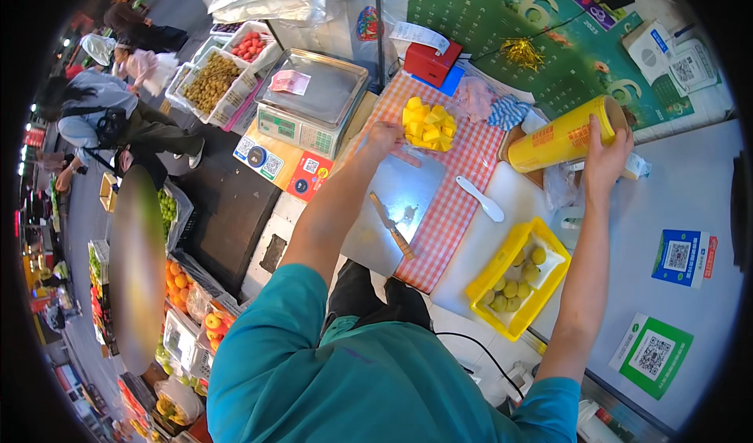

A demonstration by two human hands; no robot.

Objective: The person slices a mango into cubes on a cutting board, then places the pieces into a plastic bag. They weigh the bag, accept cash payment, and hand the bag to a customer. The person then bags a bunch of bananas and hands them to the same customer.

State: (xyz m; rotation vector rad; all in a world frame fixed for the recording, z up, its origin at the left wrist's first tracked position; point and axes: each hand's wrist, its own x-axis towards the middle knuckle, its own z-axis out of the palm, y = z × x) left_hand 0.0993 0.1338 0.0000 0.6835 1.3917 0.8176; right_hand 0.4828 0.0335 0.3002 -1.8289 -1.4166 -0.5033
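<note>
At the left corner of a clear plastic tray of mango chunks (pixel 429 126), my left hand (pixel 388 139) has its fingers curled against the rim. My right hand (pixel 609 149) grips the near end of a large yellow roll (pixel 550 137) bearing red writing, which looks like cling film; it lies tilted at the back right. A knife with a wooden handle (pixel 400 242) rests on a steel sheet (pixel 367 240) below my left hand. Between my arms, a white plastic peeler or spatula-like tool (pixel 481 200) lies across the checked cloth and a white board (pixel 456 278).
A yellow basket (pixel 491 266) holds several round yellow-green fruits. A weighing scale (pixel 312 90) with a banknote (pixel 290 82) stands at the back left. A red box with a paper strip (pixel 432 63) and crumpled cloths (pixel 500 110) sit behind the mango. Fruit crates (pixel 215 84) line the left.
</note>
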